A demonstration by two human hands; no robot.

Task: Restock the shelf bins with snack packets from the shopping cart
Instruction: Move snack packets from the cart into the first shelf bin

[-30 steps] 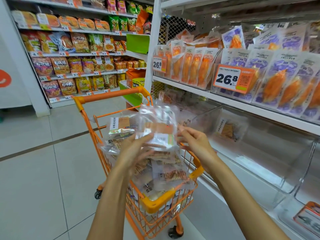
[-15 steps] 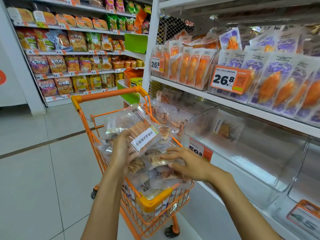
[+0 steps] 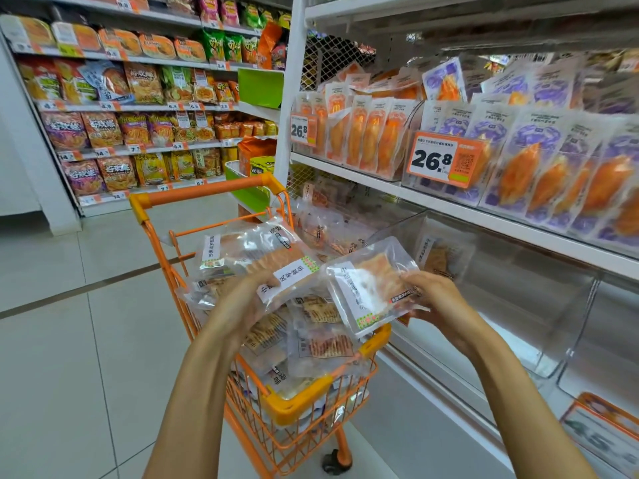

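The left hand (image 3: 242, 305) holds a clear snack packet (image 3: 273, 267) with a white label strip above the orange shopping cart (image 3: 297, 406); its grip is curled round the packet's lower edge, fingers underneath and mostly hidden, thumb on the near side. Behind that packet more packets sit stacked against it, and I cannot tell whether the same hand carries them or they rest on the heap in the cart.

To the right, the right hand (image 3: 439, 302) pinches a second clear packet (image 3: 370, 288) by its right edge, thumb on top and fingers curled beneath, the packet tilted with its label facing up. It hangs over the cart's right rim, just beside the clear shelf bin (image 3: 501, 305) on the lower shelf, which holds one or two packets at its back and is otherwise nearly bare.

The step in hand looks like carrying packets from cart to bin. To do it well, take the right-hand packet in first, slide it to the back against the ones already there with the label facing outward, and keep it flat enough that the limp film does not fold. Then feed the left-hand packet in front of it.
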